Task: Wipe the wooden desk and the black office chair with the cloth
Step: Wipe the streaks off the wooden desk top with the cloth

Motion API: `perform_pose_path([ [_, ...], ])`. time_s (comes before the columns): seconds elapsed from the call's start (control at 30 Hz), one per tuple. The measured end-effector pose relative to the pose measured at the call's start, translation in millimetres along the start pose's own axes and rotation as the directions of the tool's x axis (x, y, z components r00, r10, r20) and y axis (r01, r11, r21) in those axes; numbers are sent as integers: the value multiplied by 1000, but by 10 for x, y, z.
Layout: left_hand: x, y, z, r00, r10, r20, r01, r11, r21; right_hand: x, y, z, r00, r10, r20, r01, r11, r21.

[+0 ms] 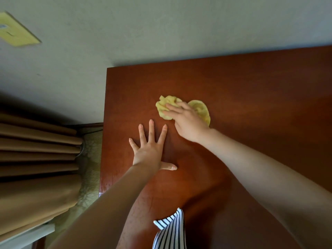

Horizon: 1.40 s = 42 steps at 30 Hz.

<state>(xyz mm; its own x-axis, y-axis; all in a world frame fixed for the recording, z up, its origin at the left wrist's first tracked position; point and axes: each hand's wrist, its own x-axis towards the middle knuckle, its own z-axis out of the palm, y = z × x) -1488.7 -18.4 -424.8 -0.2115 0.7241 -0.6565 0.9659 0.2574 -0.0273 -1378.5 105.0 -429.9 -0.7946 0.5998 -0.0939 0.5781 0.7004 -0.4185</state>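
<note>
your left hand (149, 151) lies flat on the reddish-brown wooden desk (260, 87), fingers spread wide and straight, holding nothing. i judge it is there to prop your weight while you lean fwd. your right hand (186, 123) lies on top of the crumpled yellow cloth (166, 103), fingers quite straight, pressing it to the desk rather than gripping, prob. so the cloth slides w/ the palm. the cloth is under the right hand and bunches out on both sides of it. it sits just beyond the left hand's fingertips, a bit to the right, not touching them. the black office chair is not in view. left of the desk hangs a tan pleated curtain (36, 150).
</note>
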Motion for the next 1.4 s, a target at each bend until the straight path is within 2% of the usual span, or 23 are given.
perform_pose_path([
  [0.2, -29, -25, -13, 1000, -9, -4, 9, 1000, 2, -881, -54, 88, 999, 16, -50, -11, 994, 110],
  [0.4, -42, 3, -23, 1000, -12, -14, 12, 1000, 5, -1549, 265, -42, 992, -118, -32, 118, 993, -13],
  [0.5, -55, 19, -16, 1000, -11, -24, 11, 1000, -6, -1596, 584, -200, 996, -59, -69, 55, 997, -53],
  [0.7, -47, 30, -26, 1000, -4, 9, 4, 1000, -7, -1238, 1074, -452, 986, 125, -112, -130, 991, -38],
  [1.07, 5, 36, -15, 999, -3, 34, 2, 1000, 22, 293, 1517, -686, 918, 373, -134, -383, 922, -58],
  [1.23, 8, 29, -13, 999, 1, 42, -2, 1000, 31, 784, 1203, -614, 917, 384, -105, -392, 918, -57],
  [1.4, 8, 21, -39, 998, -5, 57, 4, 1000, 15, 936, 718, -438, 979, 204, -18, -204, 978, -32],
])
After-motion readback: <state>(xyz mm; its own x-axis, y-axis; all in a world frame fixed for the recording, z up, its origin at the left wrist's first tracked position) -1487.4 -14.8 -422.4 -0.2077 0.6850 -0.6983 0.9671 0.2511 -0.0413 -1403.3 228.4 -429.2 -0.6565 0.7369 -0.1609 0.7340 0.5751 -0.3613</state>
